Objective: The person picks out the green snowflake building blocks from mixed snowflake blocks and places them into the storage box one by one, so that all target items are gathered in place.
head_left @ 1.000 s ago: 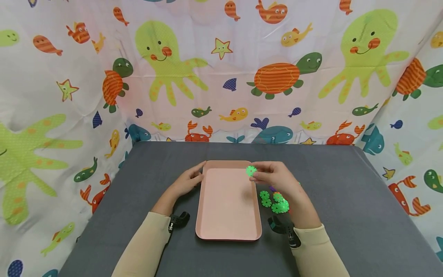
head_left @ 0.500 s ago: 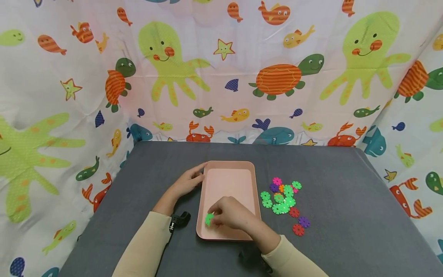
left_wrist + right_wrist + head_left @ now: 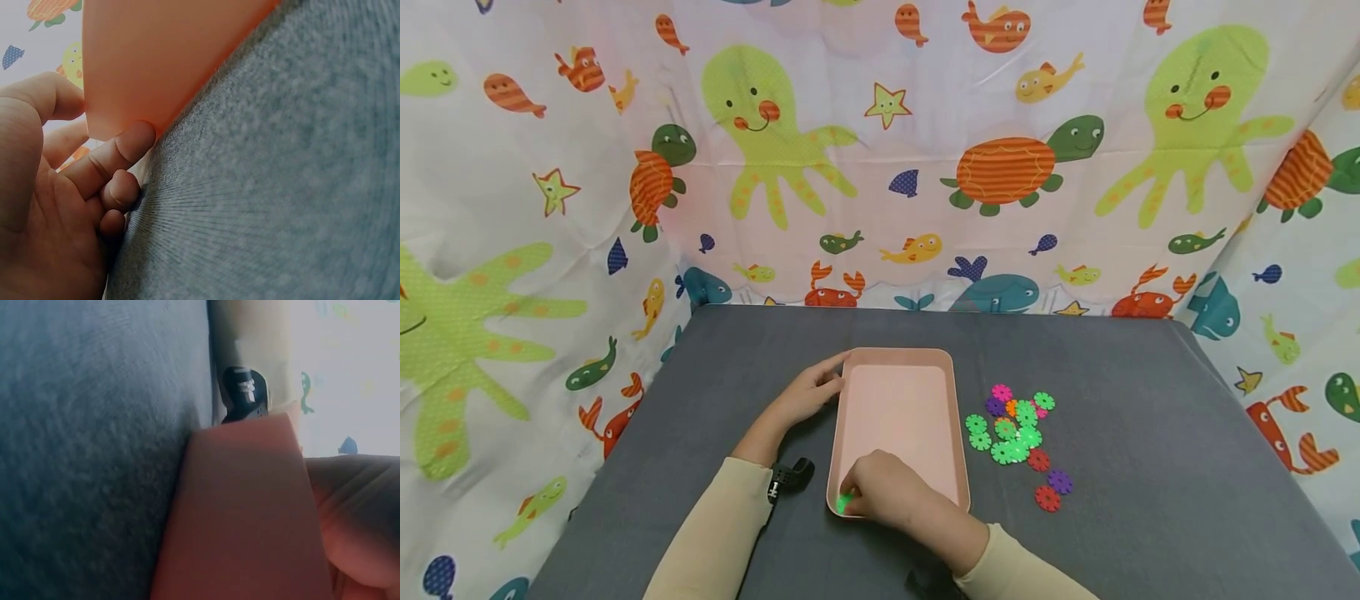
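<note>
My right hand (image 3: 887, 492) reaches across the pink tray (image 3: 898, 417) to its near left corner. It pinches a green interlocking disc (image 3: 844, 503), partly hidden by the fingers, low over the tray floor. At the far left corner, my left hand (image 3: 805, 393) holds the tray by its side. In the left wrist view, the fingers of my left hand (image 3: 69, 175) lie against the tray's outer wall (image 3: 156, 62) and around its corner. The right wrist view shows the tray's outer wall (image 3: 244, 512) beside part of my right hand (image 3: 362, 525); the disc is hidden there.
Right of the tray, several notched discs lie loosely piled on the grey table (image 3: 1150, 433), mostly green ones (image 3: 1017, 450). A purple disc (image 3: 1060, 481) and a red disc (image 3: 1047, 498) lie nearer the front. A sea-animal curtain (image 3: 880, 167) stands behind the table.
My right hand has carried the green disc from the tray's far right edge across to the near left corner, lowering it. My left hand stays at the far left corner.
</note>
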Available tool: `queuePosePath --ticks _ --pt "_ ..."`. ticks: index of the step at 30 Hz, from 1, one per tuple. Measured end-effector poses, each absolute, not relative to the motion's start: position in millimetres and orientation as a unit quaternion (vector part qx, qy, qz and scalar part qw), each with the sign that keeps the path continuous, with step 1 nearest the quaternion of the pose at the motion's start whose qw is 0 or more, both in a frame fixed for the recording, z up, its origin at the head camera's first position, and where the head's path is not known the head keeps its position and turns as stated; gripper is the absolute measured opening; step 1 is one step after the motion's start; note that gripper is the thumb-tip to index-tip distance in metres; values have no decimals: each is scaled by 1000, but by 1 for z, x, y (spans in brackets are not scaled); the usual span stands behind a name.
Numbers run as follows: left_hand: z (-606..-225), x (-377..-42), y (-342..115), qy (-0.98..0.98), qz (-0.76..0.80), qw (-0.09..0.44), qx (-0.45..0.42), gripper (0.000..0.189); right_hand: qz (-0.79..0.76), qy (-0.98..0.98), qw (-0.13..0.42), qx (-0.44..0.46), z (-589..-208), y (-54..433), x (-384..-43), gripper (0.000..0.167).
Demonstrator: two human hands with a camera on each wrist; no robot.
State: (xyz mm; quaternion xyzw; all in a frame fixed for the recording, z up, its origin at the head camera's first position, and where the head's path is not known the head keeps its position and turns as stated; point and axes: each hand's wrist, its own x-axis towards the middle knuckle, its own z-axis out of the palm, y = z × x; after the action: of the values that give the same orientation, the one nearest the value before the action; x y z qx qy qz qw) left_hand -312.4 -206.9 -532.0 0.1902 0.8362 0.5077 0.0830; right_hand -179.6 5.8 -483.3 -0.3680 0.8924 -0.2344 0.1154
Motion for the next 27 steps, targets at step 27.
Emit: queuePosePath --ticks 27 --pt "-503 -295 -197 826 523 84 192 54 -307 947 69 -57 -453 219 -273 33"
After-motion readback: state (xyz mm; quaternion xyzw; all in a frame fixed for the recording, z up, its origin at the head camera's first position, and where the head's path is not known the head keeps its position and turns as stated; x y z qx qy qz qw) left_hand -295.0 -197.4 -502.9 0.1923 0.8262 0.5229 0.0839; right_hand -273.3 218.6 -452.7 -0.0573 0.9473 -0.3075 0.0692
